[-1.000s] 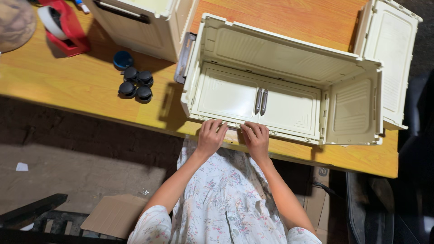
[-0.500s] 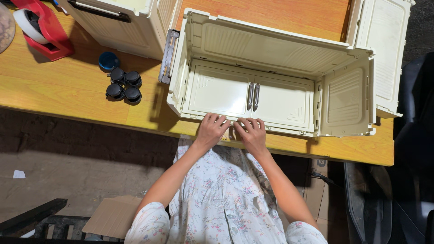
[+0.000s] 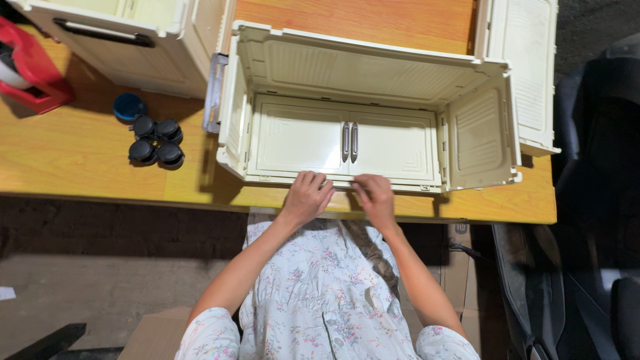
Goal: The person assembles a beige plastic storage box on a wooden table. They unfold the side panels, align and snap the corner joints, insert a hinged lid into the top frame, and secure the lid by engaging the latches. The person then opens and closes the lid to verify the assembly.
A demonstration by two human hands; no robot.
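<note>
Compared with a second ago, the cream folding storage box point(image 3: 370, 113) sits lower and more central in the head view, and the red tape dispenser point(image 3: 30, 73) at ten o'clock has slid nearly off the left edge; the camera has shifted rather than the things on the bench point(image 3: 80, 160). Both hands have moved a little closer together along the box's near rim.

The left hand point(image 3: 308, 197) rests at six o'clock of the box, fingers curled together and pressed onto the lower front edge just below the double doors. The right hand point(image 3: 375, 199) lies just beside it at the same edge, fingers bent and closed on the rim, thumb pointing toward the left hand. Both forearms reach up from the bottom of the frame over a floral garment.

The box stands open on the bench, its twin doors with grey handles point(image 3: 349, 141) shut, one side flap point(image 3: 479, 137) swung outward at three o'clock. Four black caster wheels point(image 3: 155, 141) and a blue cap point(image 3: 129, 107) lie at nine o'clock, well apart from the hands.

A second cream box point(image 3: 133, 33) at eleven o'clock and a flat panel point(image 3: 527, 67) at two o'clock are cut off by the frame. The fingertips hide whatever lies under them, so I cannot tell whether they pinch a separate part.
</note>
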